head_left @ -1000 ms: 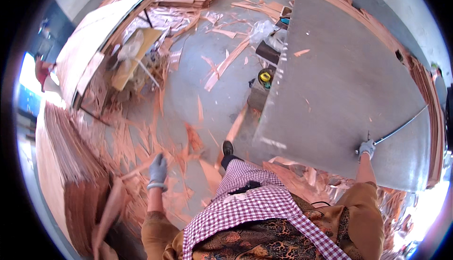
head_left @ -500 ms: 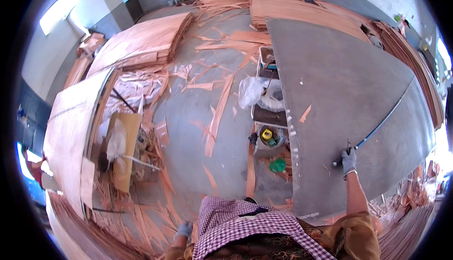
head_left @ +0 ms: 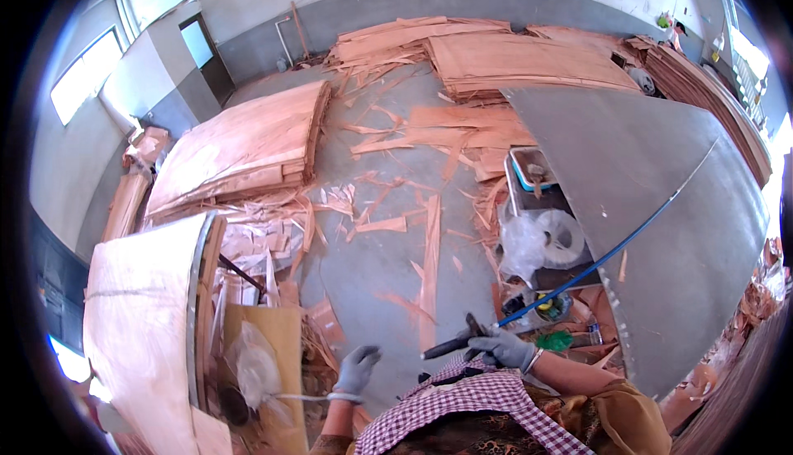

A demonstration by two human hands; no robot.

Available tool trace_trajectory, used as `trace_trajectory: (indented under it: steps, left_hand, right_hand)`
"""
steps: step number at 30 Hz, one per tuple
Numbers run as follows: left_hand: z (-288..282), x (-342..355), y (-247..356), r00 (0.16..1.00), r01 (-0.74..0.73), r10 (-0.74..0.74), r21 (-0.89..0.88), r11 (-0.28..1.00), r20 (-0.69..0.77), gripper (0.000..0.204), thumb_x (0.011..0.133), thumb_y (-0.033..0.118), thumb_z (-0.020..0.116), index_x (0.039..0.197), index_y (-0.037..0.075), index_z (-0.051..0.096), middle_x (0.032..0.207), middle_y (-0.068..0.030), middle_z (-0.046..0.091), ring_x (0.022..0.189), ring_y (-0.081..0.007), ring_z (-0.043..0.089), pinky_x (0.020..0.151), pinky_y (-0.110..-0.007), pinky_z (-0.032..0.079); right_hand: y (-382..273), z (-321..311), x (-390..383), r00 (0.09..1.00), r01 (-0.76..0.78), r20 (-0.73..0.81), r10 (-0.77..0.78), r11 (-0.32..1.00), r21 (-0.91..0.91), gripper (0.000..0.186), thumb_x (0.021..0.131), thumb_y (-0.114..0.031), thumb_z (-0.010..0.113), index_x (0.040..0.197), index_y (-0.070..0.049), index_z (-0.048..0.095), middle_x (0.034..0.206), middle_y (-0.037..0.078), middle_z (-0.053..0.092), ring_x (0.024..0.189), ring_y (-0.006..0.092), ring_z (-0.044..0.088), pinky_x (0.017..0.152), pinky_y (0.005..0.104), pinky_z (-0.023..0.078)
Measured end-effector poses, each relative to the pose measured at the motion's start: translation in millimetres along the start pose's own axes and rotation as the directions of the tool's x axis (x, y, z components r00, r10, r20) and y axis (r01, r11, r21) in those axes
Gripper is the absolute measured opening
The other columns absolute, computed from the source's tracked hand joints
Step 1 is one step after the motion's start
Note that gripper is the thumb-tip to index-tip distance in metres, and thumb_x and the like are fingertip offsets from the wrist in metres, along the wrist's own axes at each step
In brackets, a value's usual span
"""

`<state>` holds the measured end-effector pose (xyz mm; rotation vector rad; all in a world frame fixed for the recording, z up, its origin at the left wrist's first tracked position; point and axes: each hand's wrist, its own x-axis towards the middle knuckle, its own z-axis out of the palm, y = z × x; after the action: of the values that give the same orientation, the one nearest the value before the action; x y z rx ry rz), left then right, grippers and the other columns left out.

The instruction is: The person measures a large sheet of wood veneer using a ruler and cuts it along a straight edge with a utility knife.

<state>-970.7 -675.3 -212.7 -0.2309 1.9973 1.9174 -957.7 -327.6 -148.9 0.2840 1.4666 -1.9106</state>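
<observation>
Head view, looking down: two grey-gloved hands, one tool. Right hand [head_left: 505, 347] with fingers clamped round the dark handle of a long thin blue-hosed tool [head_left: 578, 277], held low over the concrete floor [head_left: 388, 265] just in front of the checked shirt [head_left: 462, 409], hose running up and right across the big grey sheet-metal tabletop [head_left: 661, 199]. Left hand [head_left: 357, 370] held loose, fingers slightly apart, gripping nothing, hanging near a crinkled clear plastic bag [head_left: 258, 368] on a yellowish board. Four or so stacks of reddish wood veneer sheets [head_left: 248, 145] around the room, plus loose strips all over the floor. One metal tray [head_left: 533, 178] with a blue-rimmed tub beside the tabletop, one white clear-wrapped bundle [head_left: 555, 240] below it, one small yellow-and-black round thing [head_left: 547, 304] lower down.
</observation>
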Motion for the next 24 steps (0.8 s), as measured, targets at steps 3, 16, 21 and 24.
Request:
trace_trajectory:
  steps: [3,16,21,24]
  left_hand:
    - [28,61,68,0.857,-0.456,0.264,0.412,0.789,0.443,0.037,0.091,0.023,0.055,0.12,0.001,0.053,0.11,-0.0132,0.061,0.102,-0.0245,0.058,0.093,-0.033,0.044]
    - [-87,345,220,0.8,-0.317,-0.272,0.761,0.566,0.536,0.039,0.078,0.043,0.067,0.096,0.008,0.064,0.083,-0.0132,0.066,0.08,-0.029,0.064,0.071,-0.037,0.047]
    - [-200,427,232,0.942,-0.165,-0.182,0.861,0.481,0.282,0.049,0.068,0.048,0.074,0.097,0.01,0.065,0.081,-0.0107,0.067,0.079,-0.0287,0.065,0.07,-0.037,0.049]
    - [-248,466,227,0.983,-0.103,-0.08,0.855,0.509,0.166,0.056,0.065,0.051,0.075,0.102,0.011,0.065,0.086,-0.0114,0.067,0.082,-0.0286,0.065,0.073,-0.038,0.05]
  right_hand:
    - [-40,39,39,0.997,0.039,0.067,-0.039,0.999,0.01,0.041,0.09,-0.016,0.056,0.13,-0.012,0.046,0.092,0.005,0.065,0.047,0.0026,0.037,0.043,0.0167,0.031]
    - [-216,-89,246,0.637,0.54,-0.769,-0.045,0.739,0.404,0.012,0.085,-0.013,0.056,0.095,-0.007,0.059,0.083,0.009,0.066,0.058,0.0148,0.058,0.042,0.0258,0.043]
    - [-300,-34,370,0.902,0.253,-0.432,0.013,0.796,0.551,0.019,0.084,-0.01,0.058,0.102,-0.007,0.058,0.092,0.011,0.066,0.065,0.0172,0.062,0.046,0.0255,0.047]
    - [-342,-20,435,0.956,0.172,-0.292,0.007,0.797,0.579,0.02,0.084,-0.009,0.057,0.104,-0.007,0.058,0.096,0.012,0.065,0.07,0.0169,0.063,0.05,0.0254,0.05]
